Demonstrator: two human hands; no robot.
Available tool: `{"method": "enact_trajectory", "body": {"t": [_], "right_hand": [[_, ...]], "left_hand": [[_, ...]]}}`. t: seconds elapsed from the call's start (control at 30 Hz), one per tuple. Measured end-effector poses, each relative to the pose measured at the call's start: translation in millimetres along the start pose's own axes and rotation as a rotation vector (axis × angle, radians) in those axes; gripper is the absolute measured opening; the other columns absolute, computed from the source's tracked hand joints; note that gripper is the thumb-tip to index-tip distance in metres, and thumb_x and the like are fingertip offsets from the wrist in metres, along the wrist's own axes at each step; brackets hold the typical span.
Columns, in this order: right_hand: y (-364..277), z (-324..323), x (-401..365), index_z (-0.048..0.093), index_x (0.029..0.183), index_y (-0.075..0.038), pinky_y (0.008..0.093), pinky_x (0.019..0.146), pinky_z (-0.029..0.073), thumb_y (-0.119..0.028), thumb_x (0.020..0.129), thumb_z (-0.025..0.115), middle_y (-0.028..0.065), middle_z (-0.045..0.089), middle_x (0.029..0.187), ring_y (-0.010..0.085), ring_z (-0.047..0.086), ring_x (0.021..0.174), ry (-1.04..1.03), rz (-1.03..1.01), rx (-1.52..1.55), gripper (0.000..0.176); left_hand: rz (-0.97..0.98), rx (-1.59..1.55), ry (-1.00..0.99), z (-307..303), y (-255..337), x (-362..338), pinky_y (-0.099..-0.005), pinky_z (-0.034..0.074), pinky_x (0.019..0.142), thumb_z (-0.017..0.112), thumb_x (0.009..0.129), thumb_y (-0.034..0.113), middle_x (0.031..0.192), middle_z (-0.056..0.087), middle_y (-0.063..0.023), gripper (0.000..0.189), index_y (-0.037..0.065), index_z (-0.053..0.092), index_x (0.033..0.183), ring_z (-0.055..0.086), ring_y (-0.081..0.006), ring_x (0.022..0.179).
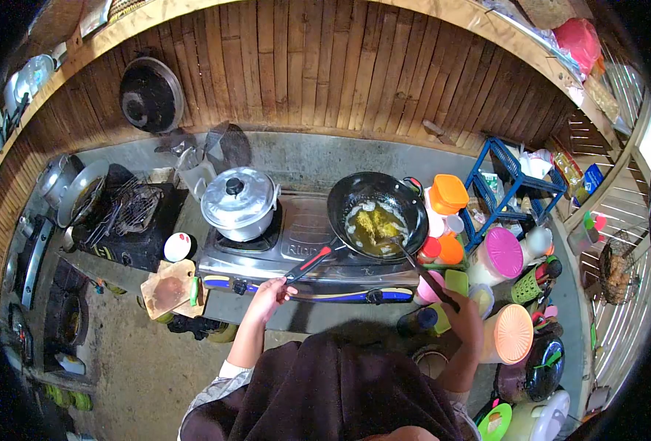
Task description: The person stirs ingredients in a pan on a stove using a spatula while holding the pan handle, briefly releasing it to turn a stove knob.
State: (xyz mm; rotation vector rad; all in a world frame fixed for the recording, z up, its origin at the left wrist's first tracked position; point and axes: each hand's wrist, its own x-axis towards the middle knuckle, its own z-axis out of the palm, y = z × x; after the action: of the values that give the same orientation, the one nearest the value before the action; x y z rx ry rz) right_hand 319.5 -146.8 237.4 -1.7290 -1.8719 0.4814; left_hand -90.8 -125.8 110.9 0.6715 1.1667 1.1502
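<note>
Left hand [269, 292] clasps the wok [356, 189] handle, right hand [464, 309] grips a spatula [428, 278]; lidded pot [239, 200] beside, tubs [503, 253] crowding the counter [318, 158].

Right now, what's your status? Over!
Left grip on wok handle. Right grip holds spatula, tip in wok. Yellow food in oil. Pot alongside, apart.

A black wok [376, 211] holds yellow food [375, 224]; its handle [309, 264] is red and black.

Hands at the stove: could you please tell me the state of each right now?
Left hand: closed on the wok handle.
Right hand: closed on the spatula, its tip in the wok.
</note>
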Motion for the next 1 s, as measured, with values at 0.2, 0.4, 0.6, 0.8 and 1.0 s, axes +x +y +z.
{"method": "enact_trajectory", "body": {"t": [0.2,0.4,0.6,0.8,1.0], "right_hand": [[-15,-24,-14,0.058,0.108,-0.003,0.0344,0.074,0.046,-0.009,0.073,0.064,0.0203,0.062,0.094,0.0287,0.062,0.082,-0.008,0.096,0.0,0.035],[2,-16,-14,0.058,0.108,-0.004,0.033,0.072,0.046,-0.008,0.074,0.064,0.0193,0.062,0.092,0.025,0.062,0.081,0.006,0.11,-0.03,0.035],[17,21,6,0.057,0.109,-0.003,0.0334,0.074,0.046,-0.006,0.073,0.063,0.0181,0.062,0.09,0.0266,0.061,0.082,-0.027,0.012,-0.033,0.036],[28,68,30,0.056,0.108,-0.004,0.0361,0.075,0.045,-0.005,0.072,0.062,0.0209,0.06,0.093,0.0309,0.059,0.084,0.126,-0.258,0.064,0.036],[3,81,56,0.058,0.107,-0.011,0.0374,0.066,0.045,-0.014,0.07,0.065,0.0164,0.061,0.078,0.0311,0.06,0.075,0.062,-0.126,0.041,0.037]], "left_hand": [[-0.009,0.04,-0.002,0,1,-1,-0.0204,0.036,0.052,0.044,0.09,0.026,0.076,0.064,-0.0036,0.022,0.006,0.053,0.09,0.048,-0.006,0.058],[-0.022,0.062,0.011,2,3,-3,-0.02,0.035,0.052,0.045,0.09,0.026,0.076,0.063,-0.0025,0.021,0.006,0.052,0.092,0.047,-0.0055,0.058],[-0.03,0.09,0.017,2,5,-5,-0.0196,0.035,0.051,0.044,0.09,0.026,0.076,0.063,-0.0023,0.022,0.006,0.051,0.094,0.047,-0.005,0.057],[-0.037,0.103,0.03,5,8,-8,-0.0195,0.035,0.052,0.044,0.091,0.027,0.076,0.063,-0.0016,0.021,0.007,0.052,0.094,0.047,-0.0046,0.057],[-0.029,0.045,0.002,-1,-3,-6,-0.0201,0.035,0.054,0.044,0.091,0.028,0.077,0.064,-0.0016,0.021,0.009,0.051,0.097,0.046,-0.0049,0.058]]}}
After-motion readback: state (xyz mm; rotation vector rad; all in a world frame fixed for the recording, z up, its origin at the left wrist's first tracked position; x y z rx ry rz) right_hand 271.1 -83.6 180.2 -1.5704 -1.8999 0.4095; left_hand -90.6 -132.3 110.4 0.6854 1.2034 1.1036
